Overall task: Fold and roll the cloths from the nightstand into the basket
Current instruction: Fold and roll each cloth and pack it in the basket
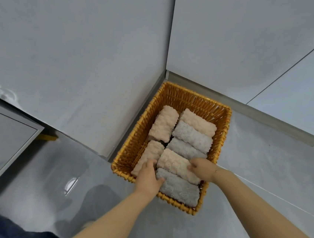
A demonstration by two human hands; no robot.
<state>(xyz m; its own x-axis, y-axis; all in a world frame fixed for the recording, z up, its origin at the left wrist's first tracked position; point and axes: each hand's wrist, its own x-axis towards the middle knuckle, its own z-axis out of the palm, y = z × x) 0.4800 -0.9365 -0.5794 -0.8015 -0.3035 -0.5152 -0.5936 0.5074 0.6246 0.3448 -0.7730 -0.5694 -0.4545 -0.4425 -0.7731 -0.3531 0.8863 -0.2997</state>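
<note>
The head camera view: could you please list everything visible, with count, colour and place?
basket: one, orange wicker, on the floor in the wall corner.
pink rolls: four, pale pink, in the basket; two left column, two right column.
grey rolls: three, light grey, in the basket's right column.
floor: grey, glossy tiles.
walls: pale grey panels meeting behind the basket.
furniture: one grey piece, lower left; kind unclear.
left hand: between the columns, on the near rolls.
right hand: grips the right end of a pink roll.

The left hand (pixel 149 176) covers the near end of a pink roll (pixel 148 156), and a blurred white patch (pixel 0 90) sits toward nine o'clock
</note>
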